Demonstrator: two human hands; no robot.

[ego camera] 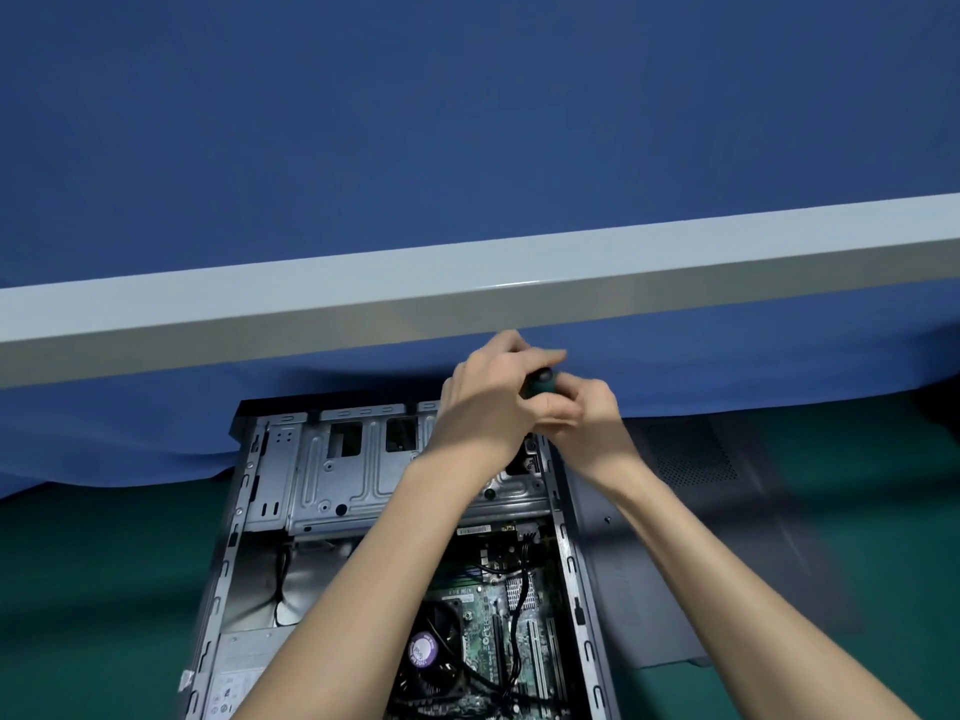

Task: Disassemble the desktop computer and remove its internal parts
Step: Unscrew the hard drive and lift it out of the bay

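Note:
An open desktop computer case (249,511) lies flat on the green mat, its inside facing up. A silver drive cage (358,470) fills its far end. Nearer me sit the green motherboard (483,631), a black CPU fan (436,652) with a purple sticker, and a power supply (244,672) at the near left. Both hands meet over the case's far right corner. My left hand (488,402) and my right hand (582,407) grip the dark green handle of a screwdriver (540,384), held upright. Its tip is hidden behind my hands.
The removed grey side panel (691,511) lies on the mat (104,563) right of the case. A blue cloth (363,148) hangs behind, crossed by a pale grey rail (311,309). Black cables (519,605) run over the motherboard.

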